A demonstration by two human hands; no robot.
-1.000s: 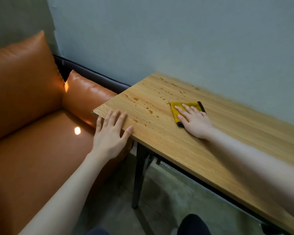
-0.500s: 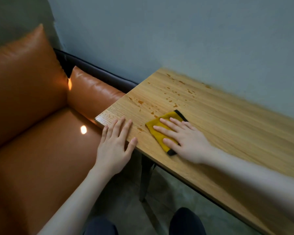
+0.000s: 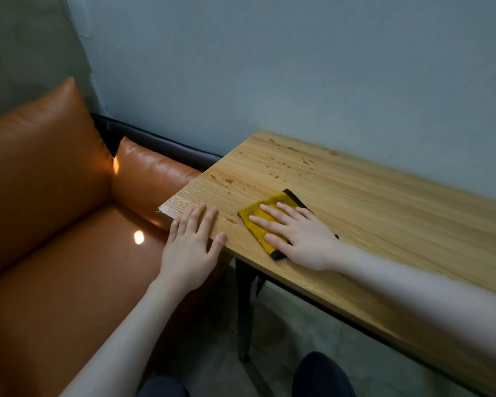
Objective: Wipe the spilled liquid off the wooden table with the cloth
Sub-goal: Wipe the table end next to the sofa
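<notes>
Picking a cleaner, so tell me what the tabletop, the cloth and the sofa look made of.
Table: wood or wood-look laminate, pale with straight grain lines and a matte sheen; which one is unclear. Its legs look like black metal.
Cloth: soft, napped yellow fabric with black edging, probably microfibre.
Sofa: smooth orange leather or faux leather, glossy enough to mirror a lamp.

The wooden table [image 3: 384, 224] stands along the wall [image 3: 298, 67], its left end just beside the sofa [image 3: 55, 239]. The cloth [image 3: 262, 222] lies flat on the table near its front edge, with the right hand [image 3: 301, 239] resting on top of it. The left hand [image 3: 191, 245] rests on the table's front left corner, left of the cloth. Drops of spilled liquid [image 3: 278, 167] lie behind the cloth, toward the wall.
</notes>
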